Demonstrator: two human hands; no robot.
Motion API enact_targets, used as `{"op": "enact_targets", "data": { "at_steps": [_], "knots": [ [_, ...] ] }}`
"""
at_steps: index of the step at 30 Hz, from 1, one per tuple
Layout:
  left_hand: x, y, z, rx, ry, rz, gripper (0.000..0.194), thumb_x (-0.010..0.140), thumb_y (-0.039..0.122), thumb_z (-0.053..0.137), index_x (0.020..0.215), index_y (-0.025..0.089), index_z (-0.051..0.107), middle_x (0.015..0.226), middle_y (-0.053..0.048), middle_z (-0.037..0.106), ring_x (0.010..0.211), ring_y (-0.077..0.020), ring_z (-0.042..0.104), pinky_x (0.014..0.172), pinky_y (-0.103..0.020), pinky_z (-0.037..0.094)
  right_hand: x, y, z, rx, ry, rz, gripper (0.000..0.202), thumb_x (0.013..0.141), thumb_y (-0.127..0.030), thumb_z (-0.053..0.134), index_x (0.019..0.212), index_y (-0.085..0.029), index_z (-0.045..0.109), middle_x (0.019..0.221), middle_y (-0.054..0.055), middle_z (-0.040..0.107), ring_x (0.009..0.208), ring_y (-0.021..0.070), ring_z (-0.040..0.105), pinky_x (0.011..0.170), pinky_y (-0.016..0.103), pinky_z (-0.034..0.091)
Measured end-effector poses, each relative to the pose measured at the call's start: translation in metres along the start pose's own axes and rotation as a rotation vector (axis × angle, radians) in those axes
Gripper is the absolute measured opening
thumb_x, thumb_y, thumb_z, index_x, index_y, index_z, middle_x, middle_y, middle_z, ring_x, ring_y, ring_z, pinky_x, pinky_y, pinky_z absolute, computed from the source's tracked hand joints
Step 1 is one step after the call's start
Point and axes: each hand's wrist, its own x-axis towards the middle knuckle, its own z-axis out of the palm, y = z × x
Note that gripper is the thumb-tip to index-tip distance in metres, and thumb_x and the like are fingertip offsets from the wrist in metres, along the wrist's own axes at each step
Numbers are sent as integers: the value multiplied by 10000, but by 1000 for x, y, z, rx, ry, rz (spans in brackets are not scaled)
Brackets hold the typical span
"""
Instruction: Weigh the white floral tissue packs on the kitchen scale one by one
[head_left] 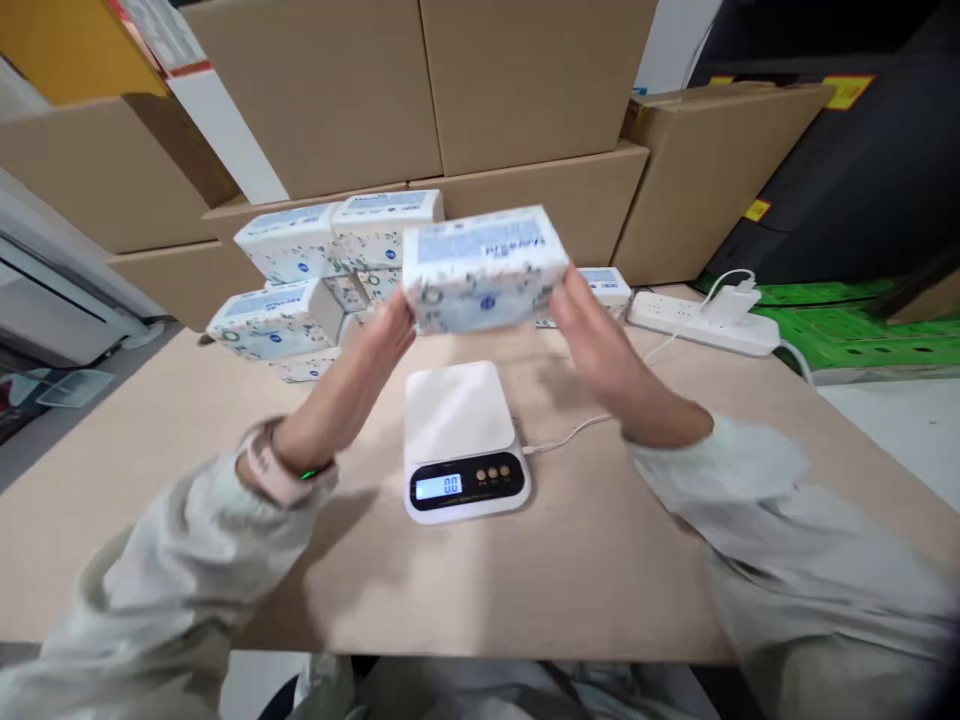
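Between both palms I hold a pack of tissues (484, 275), white with a blue label and a floral print, raised above the table. My left hand (379, 345) presses its left end and my right hand (592, 330) its right end. Below the pack, apart from it, a white digital scale (459, 410) lies on the table with its lit display reading 0.0. Several like packs are stacked (281, 315) behind my left hand. Another tissue pack (606, 287) sits behind my right hand, partly hidden by it.
Large cardboard boxes (532, 80) stand along the back of the wooden table (600, 580). At the back right lies a white power strip (701, 322) with a charger plugged in. A white cable (570, 435) runs from the scale's right side. Green pallets (870, 320) are beyond the right edge.
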Motion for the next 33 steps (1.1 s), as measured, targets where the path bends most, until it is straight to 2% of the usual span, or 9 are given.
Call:
{"op": "enact_targets", "data": {
  "at_steps": [4, 6, 8, 11, 14, 18, 23, 29, 33],
  "knots": [
    [-82, -15, -24, 136, -69, -99, 673, 1103, 641, 444, 1729, 417, 335, 1823, 96, 199, 1720, -326, 72, 1433, -513, 147, -62, -6, 40, 24, -154, -6, 753, 1101, -624, 400, 1754, -400, 99, 1857, -28, 169, 1737, 270, 143, 1428, 594, 118],
    [-102, -29, -30, 157, -72, -147, 704, 1090, 636, 489, 1735, 414, 315, 1831, 81, 146, 1720, -325, 71, 1432, -525, 120, -81, 7, 52, 30, -166, 28, 748, 1107, -597, 408, 1753, -405, 84, 1858, -3, 171, 1729, 292, 183, 1415, 635, 153],
    [-111, -42, -33, 159, -59, -191, 695, 1073, 639, 525, 1713, 413, 376, 1820, 76, 188, 1717, -327, 91, 1429, -540, 100, -92, 22, 59, 17, -166, 68, 743, 1108, -585, 416, 1752, -407, 90, 1848, 24, 219, 1713, 304, 240, 1398, 659, 205],
    [-115, -58, -35, 145, -39, -205, 662, 1048, 631, 577, 1666, 415, 475, 1782, 64, 314, 1706, -332, 147, 1426, -548, 129, -101, 38, 62, -34, -188, 90, 743, 1113, -562, 423, 1755, -389, 93, 1840, 47, 241, 1699, 308, 284, 1378, 663, 277],
    [-115, -72, -38, 136, 25, -165, 665, 1040, 586, 626, 1665, 419, 471, 1772, 57, 343, 1705, -319, 166, 1429, -543, 109, -106, 46, 59, -95, -146, 82, 720, 1116, -530, 443, 1753, -379, 143, 1839, 44, 244, 1701, 303, 281, 1383, 662, 267],
    [-115, -88, -43, 78, 218, -128, 629, 1056, 571, 614, 1648, 393, 502, 1789, 26, 325, 1704, -301, 203, 1426, -528, 114, -112, 57, 50, -87, 61, -5, 614, 1119, -480, 462, 1709, -392, 316, 1794, 39, 369, 1672, 292, 352, 1384, 655, 269],
    [-113, -100, -49, -56, 306, -217, 660, 1059, 666, 512, 1625, 325, 530, 1777, -54, 362, 1681, -333, 280, 1398, -583, 185, -110, 68, 42, -17, 268, -48, 520, 1115, -484, 457, 1626, -384, 472, 1694, 41, 527, 1591, 302, 481, 1358, 652, 319],
    [-111, -104, -50, -143, 343, -255, 606, 1045, 655, 534, 1534, 308, 621, 1724, -64, 459, 1661, -324, 337, 1400, -566, 207, -107, 72, 44, 37, 291, 15, 479, 1103, -468, 493, 1561, -343, 554, 1595, 57, 622, 1529, 302, 551, 1342, 639, 355],
    [-110, -101, -49, -167, 365, -276, 585, 1027, 653, 565, 1489, 307, 660, 1693, -60, 505, 1644, -320, 373, 1400, -557, 223, -107, 73, 44, 69, 293, 45, 445, 1105, -484, 482, 1527, -395, 591, 1564, 25, 649, 1503, 294, 577, 1330, 615, 387]
  ]
}}
